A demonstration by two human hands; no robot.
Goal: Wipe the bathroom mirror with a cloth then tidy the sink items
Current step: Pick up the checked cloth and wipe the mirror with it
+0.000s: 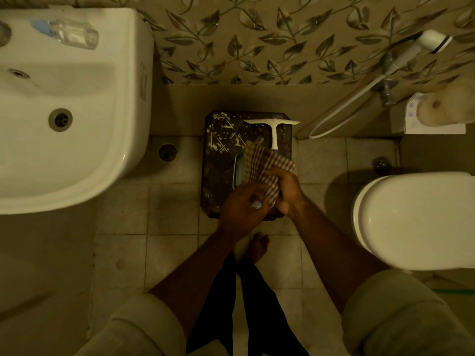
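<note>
I look straight down at a dim bathroom floor. A checked brown-and-white cloth is held over a dark paint-spattered stool. My right hand grips the cloth's near end. My left hand also holds the cloth's lower edge, and a small white object shows between its fingers. A white squeegee lies on the stool's far side. A bluish item lies partly under the cloth. The white sink is at the left, with a clear plastic bottle lying on its ledge. The mirror is out of view.
A closed white toilet stands at the right, with a hand sprayer and its hose on the leaf-patterned wall. A toilet roll sits at the far right. Floor drains lie beside the stool. My bare foot is below the hands.
</note>
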